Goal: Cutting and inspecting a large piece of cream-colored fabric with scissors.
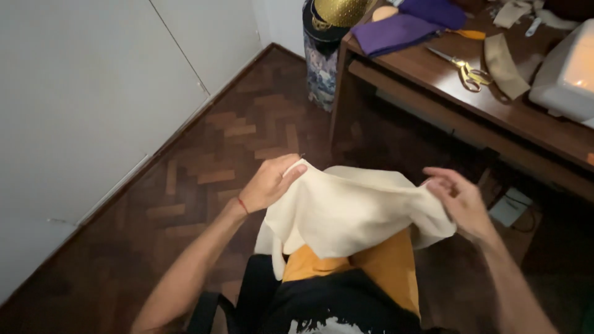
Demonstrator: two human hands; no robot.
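1. Holding a cream cloth [346, 210] over the lap, the person has it spread between both hands at the centre of the view; an orange fabric [387, 263] lies under it at 6 o'clock, on the dark clothing.
2. At 9 o'clock of the cloth, the left hand [269, 184] is closed on its upper corner, thumb over the edge and fingers curled behind.
3. At 3 o'clock, the right hand [458, 201] pinches the opposite edge between thumb and fingertips, the other fingers loosely bent.
4. By my reading, the step in hand is opening out or turning the cloth to find an edge; the next move would call for both grips to stay firm while the fabric is pulled taut.
5. Farther off, at 1 o'clock, a brown wooden desk [433, 80] carries folded purple fabric [396, 31], gold-handled scissors [467, 71], a tan strip [504, 65] and a white machine [569, 68] at 2 o'clock.
6. At 12 o'clock, a patterned bin [320, 68] stands on the parquet floor [204, 154] just beside the desk, with a dark hat with a gold crown [334, 15] resting on its top; what is inside cannot be seen.
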